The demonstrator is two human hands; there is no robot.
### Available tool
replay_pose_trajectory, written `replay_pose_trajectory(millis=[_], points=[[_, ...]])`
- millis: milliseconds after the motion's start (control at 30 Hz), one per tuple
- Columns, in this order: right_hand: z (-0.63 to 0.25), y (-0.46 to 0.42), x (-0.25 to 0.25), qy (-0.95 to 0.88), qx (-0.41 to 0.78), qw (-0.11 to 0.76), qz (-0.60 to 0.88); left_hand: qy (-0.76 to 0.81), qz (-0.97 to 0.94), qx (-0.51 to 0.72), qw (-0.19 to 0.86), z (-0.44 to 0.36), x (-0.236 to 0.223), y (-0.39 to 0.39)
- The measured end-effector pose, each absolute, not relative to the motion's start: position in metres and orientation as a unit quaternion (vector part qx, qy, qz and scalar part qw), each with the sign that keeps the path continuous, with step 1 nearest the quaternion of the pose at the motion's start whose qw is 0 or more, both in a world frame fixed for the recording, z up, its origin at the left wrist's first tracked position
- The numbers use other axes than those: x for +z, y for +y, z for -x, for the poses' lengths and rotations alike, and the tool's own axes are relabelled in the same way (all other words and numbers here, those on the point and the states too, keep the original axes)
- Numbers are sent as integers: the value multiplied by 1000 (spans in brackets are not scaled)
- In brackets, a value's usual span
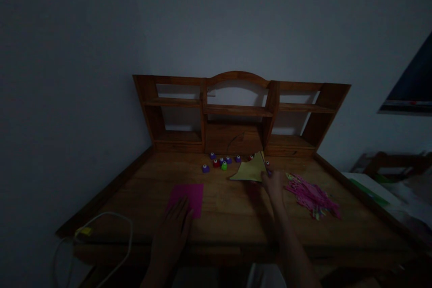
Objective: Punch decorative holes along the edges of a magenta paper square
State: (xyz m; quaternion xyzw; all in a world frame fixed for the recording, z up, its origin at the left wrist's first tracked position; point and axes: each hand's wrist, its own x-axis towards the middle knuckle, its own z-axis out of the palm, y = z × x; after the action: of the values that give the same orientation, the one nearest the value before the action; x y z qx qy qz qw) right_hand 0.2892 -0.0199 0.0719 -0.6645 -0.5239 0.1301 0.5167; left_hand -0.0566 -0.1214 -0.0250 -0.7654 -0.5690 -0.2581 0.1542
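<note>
Yellow sheet (250, 170) in right grip (272, 182)

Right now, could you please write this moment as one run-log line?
left hand: resting on square magenta paper | right hand: holding yellow paper sheet | right side: tangled pink pile | surface: brown wooden desk
</note>
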Motion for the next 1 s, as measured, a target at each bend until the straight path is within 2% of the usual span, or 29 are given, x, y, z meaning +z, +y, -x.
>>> replay_pose_trajectory(millis=[333, 533, 633, 867, 1000], points=[[-331, -91, 72, -563, 55, 412, 714, -569, 769, -254, 140, 59, -30, -121], [-359, -112, 80, -509, 119, 544, 656, -575, 766, -253, 139, 59, -30, -122], [-351, -112, 97, -497, 173, 573, 628, -565, 775, -243, 146, 59, -30, -120], [-306, -103, 113, -632, 367, 426, 533, -579, 764, -243, 147, 57, -27, -119], [-301, -97, 105, -691, 334, 378, 517, -572, 765, -256, 147, 56, -26, -120]])
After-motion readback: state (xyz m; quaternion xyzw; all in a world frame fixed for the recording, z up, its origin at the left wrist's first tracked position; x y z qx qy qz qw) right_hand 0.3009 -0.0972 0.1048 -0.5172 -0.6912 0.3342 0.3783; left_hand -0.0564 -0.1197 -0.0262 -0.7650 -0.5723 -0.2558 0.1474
